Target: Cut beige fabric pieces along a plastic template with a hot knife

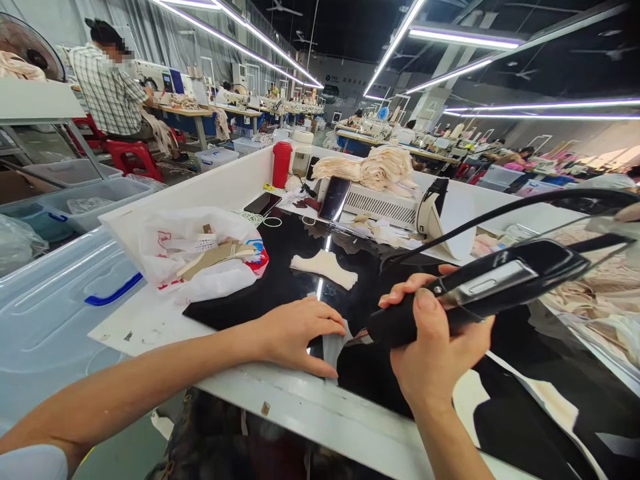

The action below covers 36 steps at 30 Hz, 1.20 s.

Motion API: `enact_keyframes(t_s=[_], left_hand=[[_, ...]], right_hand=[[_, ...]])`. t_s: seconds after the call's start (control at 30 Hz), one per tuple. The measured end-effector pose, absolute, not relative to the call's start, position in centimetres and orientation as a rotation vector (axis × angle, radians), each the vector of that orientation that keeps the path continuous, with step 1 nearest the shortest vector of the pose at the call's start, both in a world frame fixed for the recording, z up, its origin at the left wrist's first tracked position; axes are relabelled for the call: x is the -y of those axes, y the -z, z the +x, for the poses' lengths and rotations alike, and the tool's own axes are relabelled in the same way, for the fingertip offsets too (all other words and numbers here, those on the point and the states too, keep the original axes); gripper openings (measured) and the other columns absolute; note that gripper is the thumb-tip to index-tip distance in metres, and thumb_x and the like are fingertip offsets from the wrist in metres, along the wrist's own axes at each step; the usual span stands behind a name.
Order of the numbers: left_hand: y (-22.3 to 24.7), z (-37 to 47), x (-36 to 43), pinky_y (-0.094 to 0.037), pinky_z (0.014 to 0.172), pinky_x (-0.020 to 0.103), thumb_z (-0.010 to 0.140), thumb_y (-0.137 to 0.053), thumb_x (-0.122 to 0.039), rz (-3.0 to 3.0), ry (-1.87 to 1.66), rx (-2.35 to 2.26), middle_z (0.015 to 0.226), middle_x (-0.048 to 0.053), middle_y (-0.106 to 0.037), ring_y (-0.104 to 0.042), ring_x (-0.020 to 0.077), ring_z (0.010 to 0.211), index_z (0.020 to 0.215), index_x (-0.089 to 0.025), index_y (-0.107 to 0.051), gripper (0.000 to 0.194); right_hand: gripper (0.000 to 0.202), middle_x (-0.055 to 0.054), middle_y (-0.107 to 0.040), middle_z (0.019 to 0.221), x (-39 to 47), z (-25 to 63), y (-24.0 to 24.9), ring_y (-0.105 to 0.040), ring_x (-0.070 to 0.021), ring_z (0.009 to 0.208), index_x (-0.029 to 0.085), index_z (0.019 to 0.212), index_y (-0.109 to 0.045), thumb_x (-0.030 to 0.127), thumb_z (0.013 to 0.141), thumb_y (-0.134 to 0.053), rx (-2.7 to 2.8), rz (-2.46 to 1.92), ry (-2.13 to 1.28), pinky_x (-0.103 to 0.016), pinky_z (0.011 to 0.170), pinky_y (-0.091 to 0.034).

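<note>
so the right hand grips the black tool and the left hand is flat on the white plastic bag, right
Not quite. In the head view the left hand lies flat on the black mat, pressing a small pale fabric piece near the table edge; the plastic bag lies apart, farther back on the left. The right hand does hold the black tool.

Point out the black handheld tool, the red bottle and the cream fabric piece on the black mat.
black handheld tool [480, 287], head view, middle of its body.
red bottle [281, 165], head view, middle of its side.
cream fabric piece [325, 267], head view, its centre.
</note>
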<state>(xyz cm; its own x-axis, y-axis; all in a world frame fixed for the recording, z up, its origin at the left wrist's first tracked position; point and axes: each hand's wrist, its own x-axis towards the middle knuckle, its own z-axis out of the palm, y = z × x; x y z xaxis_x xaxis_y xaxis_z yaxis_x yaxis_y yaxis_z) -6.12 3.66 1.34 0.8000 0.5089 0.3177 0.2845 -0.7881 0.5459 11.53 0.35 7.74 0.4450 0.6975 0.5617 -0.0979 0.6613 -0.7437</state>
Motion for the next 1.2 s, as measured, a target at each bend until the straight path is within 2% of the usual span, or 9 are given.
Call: enact_keyframes(t_s=[0.6, 1.2], left_hand=[[-1.0, -6.1, -3.7, -0.041, 0.114, 0.044, 0.078, -0.086, -0.049, 2.552, -0.633, -0.591, 0.138, 0.013, -0.064, -0.06, 0.0309, 0.126, 0.128, -0.018, -0.067, 0.062], [-1.9, -6.1, -3.3, -0.039, 0.116, 0.048, 0.078, -0.086, -0.046, 2.549, -0.592, -0.62, 0.138, 0.013, -0.063, -0.059, 0.0314, 0.127, 0.129, -0.018, -0.067, 0.062]], right_hand=[[0.039, 0.004, -0.063, 0.077, 1.0, 11.5, -8.0, -0.058, -0.0141, 0.059, 0.023, 0.11, -0.06, 0.026, 0.077, -0.081, 0.962, -0.698, -0.61, -0.03, 0.055, -0.056], [0.037, 0.004, -0.063, 0.076, 2.4, 10.8, -7.8, -0.059, -0.0135, 0.058, 0.023, 0.107, -0.061, 0.028, 0.077, -0.082, 0.979, -0.699, -0.647, -0.03, 0.055, -0.055]])
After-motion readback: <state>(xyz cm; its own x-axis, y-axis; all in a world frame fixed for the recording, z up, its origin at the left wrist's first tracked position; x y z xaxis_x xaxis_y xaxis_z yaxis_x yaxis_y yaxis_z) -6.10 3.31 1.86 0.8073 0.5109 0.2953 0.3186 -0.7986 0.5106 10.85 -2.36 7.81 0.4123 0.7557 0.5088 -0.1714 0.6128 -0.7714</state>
